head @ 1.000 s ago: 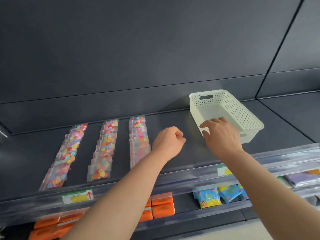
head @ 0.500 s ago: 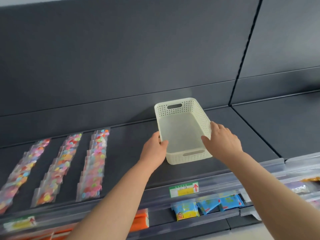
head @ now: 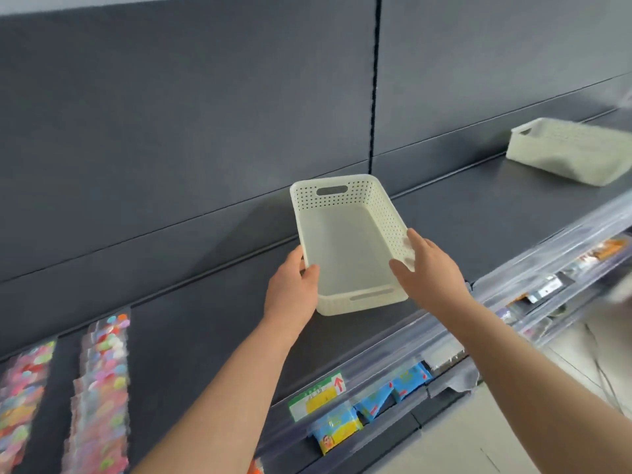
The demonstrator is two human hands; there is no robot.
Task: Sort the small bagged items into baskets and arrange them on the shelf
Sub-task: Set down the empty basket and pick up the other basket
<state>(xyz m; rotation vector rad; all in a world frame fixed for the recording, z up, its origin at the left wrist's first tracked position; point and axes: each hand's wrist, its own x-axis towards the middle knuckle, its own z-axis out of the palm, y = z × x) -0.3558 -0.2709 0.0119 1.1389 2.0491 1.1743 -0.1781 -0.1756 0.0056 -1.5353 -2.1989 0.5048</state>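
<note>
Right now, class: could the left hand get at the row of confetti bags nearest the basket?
Probably yes, once freed: the left hand grips the basket's left wall, and only bare shelf lies between it and that row of bags.

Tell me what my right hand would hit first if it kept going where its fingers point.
The basket: your right hand points along its right wall, straight fingers seemingly touching it, though blur leaves contact unclear.
</note>
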